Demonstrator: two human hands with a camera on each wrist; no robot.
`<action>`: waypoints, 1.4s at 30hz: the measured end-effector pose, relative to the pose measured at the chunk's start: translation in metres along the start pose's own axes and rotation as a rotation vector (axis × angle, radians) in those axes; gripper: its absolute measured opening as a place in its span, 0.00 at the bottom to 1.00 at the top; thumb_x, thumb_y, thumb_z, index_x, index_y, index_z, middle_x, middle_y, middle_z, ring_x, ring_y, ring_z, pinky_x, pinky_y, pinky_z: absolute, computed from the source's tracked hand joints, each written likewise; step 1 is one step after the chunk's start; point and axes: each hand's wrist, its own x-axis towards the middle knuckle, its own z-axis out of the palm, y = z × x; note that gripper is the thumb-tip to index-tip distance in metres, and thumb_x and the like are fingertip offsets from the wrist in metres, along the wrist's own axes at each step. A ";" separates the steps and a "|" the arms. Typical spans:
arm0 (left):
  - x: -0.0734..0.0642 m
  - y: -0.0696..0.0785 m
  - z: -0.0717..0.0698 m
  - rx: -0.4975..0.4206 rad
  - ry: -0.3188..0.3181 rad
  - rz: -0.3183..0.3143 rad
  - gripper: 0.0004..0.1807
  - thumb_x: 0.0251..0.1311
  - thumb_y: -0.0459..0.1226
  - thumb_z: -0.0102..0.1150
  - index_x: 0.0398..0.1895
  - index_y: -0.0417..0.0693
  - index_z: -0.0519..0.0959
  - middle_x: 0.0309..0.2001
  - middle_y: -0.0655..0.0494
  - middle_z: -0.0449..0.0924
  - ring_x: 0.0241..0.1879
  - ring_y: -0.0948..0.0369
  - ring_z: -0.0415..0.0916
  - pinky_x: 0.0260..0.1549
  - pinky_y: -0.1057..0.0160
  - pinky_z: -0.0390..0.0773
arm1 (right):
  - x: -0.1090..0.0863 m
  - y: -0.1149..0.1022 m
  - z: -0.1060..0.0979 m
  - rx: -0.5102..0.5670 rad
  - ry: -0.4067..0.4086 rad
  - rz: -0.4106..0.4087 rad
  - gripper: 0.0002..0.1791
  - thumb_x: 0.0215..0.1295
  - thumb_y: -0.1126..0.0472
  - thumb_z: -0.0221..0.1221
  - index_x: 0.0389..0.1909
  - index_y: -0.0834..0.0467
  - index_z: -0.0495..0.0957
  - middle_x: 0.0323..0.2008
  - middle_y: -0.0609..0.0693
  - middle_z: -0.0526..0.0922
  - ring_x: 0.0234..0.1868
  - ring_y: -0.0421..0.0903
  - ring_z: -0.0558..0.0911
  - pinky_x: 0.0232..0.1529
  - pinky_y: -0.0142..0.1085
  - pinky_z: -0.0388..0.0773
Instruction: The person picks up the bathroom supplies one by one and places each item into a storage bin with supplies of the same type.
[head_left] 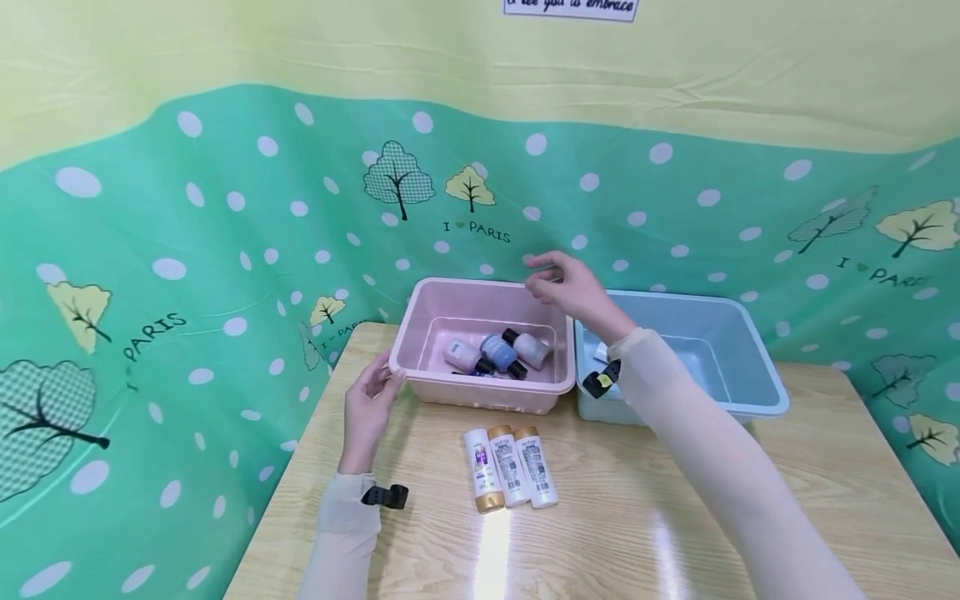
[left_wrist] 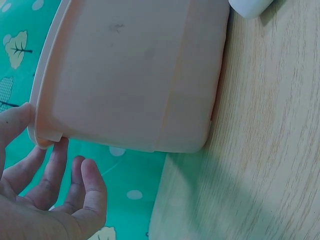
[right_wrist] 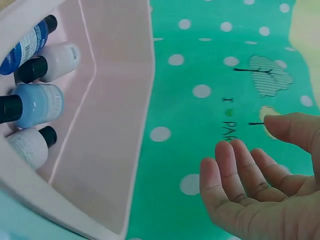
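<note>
My left hand (head_left: 369, 406) pinches the front left corner of the pink plastic bin (head_left: 487, 392). In the left wrist view, the thumb of my left hand (left_wrist: 60, 200) lies on the rim and fingertips touch beneath it. Several small black-capped bottles lie inside: a light blue bottle (right_wrist: 45, 104), a dark blue bottle (right_wrist: 30, 45) and pale bottles (right_wrist: 62, 62). Raised over the bin's back right corner, my right hand (head_left: 567, 285) holds nothing. Its fingers are loosely bent, and in the right wrist view my right hand (right_wrist: 260, 195) is apart from the bin.
A light blue bin (head_left: 720, 358) stands against the pink one's right side, partly hidden by my right sleeve; a small white item (head_left: 601, 352) shows in it. Three white bottles (head_left: 510, 468) with gold caps lie side by side on the wooden table (head_left: 630, 533). A patterned curtain (head_left: 300, 208) hangs behind.
</note>
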 end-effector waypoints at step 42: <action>-0.042 0.037 0.016 0.235 0.055 0.147 0.21 0.67 0.39 0.65 0.61 0.43 0.77 0.57 0.48 0.78 0.53 0.50 0.77 0.46 0.51 0.78 | -0.153 0.065 -0.061 -0.150 0.191 -0.058 0.23 0.74 0.50 0.58 0.64 0.57 0.74 0.51 0.55 0.82 0.48 0.49 0.80 0.41 0.38 0.80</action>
